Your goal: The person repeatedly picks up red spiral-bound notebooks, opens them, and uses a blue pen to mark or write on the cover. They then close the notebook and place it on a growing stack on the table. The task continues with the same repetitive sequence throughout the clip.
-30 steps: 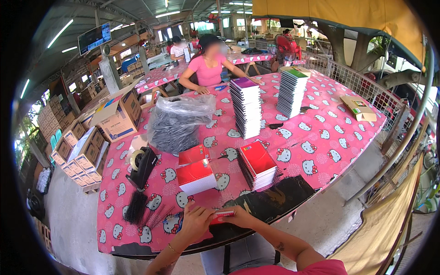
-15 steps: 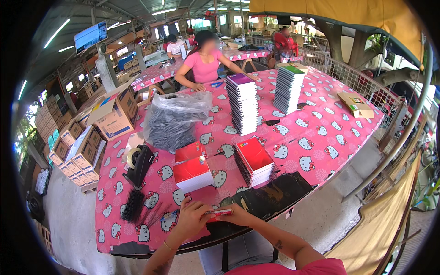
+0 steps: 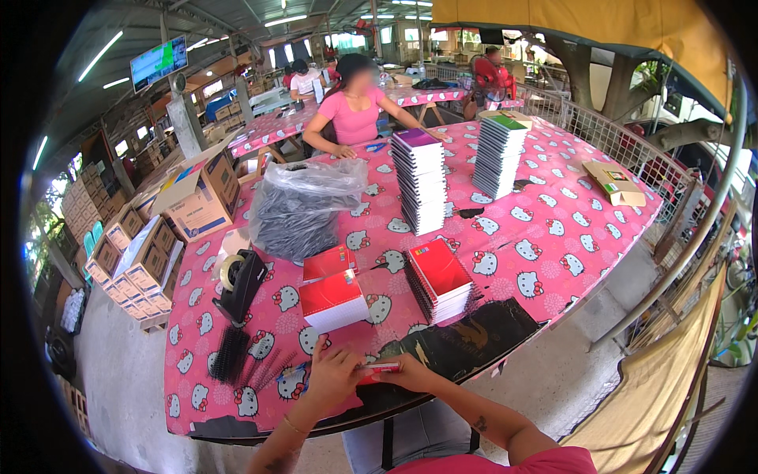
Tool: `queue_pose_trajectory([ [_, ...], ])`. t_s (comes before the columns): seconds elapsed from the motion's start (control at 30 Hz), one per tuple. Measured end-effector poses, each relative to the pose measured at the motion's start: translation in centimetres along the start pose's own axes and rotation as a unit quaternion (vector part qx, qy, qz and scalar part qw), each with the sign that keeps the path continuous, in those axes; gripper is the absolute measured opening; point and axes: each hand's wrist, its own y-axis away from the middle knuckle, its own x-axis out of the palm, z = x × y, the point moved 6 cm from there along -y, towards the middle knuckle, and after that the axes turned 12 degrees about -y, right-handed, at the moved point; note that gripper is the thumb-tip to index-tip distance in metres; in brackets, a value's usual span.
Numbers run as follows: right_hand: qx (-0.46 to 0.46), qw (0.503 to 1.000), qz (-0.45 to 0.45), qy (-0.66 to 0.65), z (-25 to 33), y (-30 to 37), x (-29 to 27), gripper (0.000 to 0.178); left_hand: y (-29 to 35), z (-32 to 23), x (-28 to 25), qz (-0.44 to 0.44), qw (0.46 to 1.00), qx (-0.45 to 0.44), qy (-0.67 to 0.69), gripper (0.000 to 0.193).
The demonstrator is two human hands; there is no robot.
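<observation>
The small red notebook (image 3: 384, 367) is at the table's near edge, just in front of the wearer. The right hand (image 3: 404, 371) grips its right end. The left hand (image 3: 335, 373) meets its left end with the index finger raised; I cannot tell whether the other fingers pinch it or a coil, since they hide that edge.

The step in hand looks like working a binding coil into the notebook's edge. The next move likely calls for a firm right-hand hold, the pages squared, and light left fingertips feeding the coil so it doesn't snag.

Clock directions run from the notebook, 12 pointing away from the wearer. At 9 o'clock are thin, springy-looking loose coils (image 3: 272, 370) and, beyond them, a dense, bristly bundle of black coils (image 3: 229, 357). At 11, a red-covered block of notebooks (image 3: 332, 306) shows smooth, glossy covers over crisp white paper. At 1, a red stack (image 3: 440, 276) has dark coils down its left side.

Farther out, at 10, is an angular black tape dispenser (image 3: 243, 286); at 11, a crinkled clear plastic bag (image 3: 306, 212) bulges with dark contents. A tall purple-topped stack (image 3: 421, 186) rises near 12, ridged with coils, and a green-topped stack (image 3: 500, 158) at 1. All rest on a shiny pink tablecloth (image 3: 505, 251), torn near the front to a scuffed black surface (image 3: 474, 336).
</observation>
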Motion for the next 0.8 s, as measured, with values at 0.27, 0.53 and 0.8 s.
queue_pose_trajectory([
  [0.27,-0.052,0.996,-0.053,0.053,0.7,-0.6,-0.2,0.032,2.7,-3.3,3.7,-0.043,0.992,-0.058,-0.106,0.087],
  [0.53,-0.079,0.994,-0.056,0.048,0.5,-1.5,-0.6,0.030,3.2,-4.2,4.7,-0.064,0.990,-0.021,-0.123,0.086],
  [0.8,-0.075,0.993,-0.045,0.075,-0.2,-0.9,-0.3,0.028,1.0,-4.8,3.5,-0.037,0.993,-0.028,-0.109,0.086],
])
